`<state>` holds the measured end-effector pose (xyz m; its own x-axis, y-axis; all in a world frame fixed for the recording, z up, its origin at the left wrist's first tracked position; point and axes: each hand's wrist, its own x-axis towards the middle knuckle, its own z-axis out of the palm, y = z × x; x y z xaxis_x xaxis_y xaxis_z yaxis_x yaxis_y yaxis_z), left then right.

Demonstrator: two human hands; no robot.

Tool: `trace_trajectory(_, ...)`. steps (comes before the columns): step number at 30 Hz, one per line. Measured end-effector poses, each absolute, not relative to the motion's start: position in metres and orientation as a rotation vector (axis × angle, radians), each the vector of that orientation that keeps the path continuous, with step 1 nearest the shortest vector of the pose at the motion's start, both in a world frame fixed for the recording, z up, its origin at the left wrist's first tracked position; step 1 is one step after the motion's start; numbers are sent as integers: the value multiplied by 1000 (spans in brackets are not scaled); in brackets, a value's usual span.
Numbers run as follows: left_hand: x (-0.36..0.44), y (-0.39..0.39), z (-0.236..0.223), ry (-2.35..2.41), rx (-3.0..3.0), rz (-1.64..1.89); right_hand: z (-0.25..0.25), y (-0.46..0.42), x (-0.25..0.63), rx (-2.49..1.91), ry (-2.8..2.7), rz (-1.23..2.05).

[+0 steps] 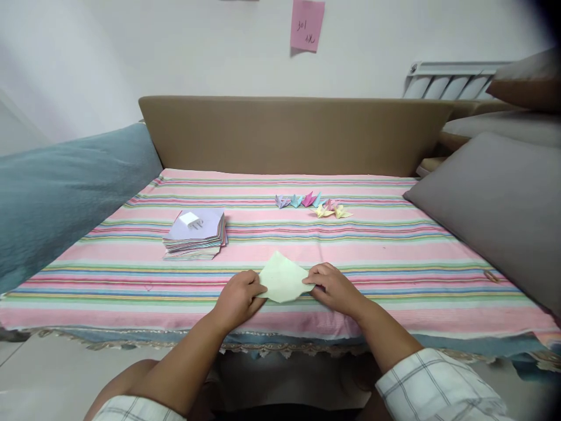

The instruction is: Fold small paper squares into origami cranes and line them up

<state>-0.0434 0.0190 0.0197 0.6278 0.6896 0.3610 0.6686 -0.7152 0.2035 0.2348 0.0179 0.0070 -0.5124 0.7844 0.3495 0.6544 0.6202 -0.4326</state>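
A pale green sheet of paper [283,278] is held just over the front part of the striped cloth, turned so its corners point left, right and away from me. My left hand [241,297] pinches its left corner between thumb and fingers. On the opposite side, my right hand [332,285] is closed on the right corner. Farther back lie several folded paper cranes [308,199] in purple, blue, pink and yellow. To the left rests a stack of coloured paper [199,231], with a small white block [189,219] on top.
The pink striped cloth [118,257] covers a seat with a brown backrest [289,134]. Grey cushions [495,204] bound the right side, and a blue armrest [74,193] the left. A small brown ring-like object [491,276] lies near the cushions. A pink note [307,26] hangs on the wall.
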Motion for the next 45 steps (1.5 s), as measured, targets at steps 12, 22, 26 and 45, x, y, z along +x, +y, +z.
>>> trace_trajectory(12,-46,24,19,1616,2473,722,2,23,224,-1457,-2081,362)
trace_trajectory(22,-34,19,28,1893,2610,641,0,26,218,-1614,-2056,247)
trace_trajectory(26,-6,7,27,1520,2925,657,0,27,216,-1635,-2068,217)
trace_trajectory(45,12,1,-3,1221,2875,492,10,-5,190,-1093,-2311,152)
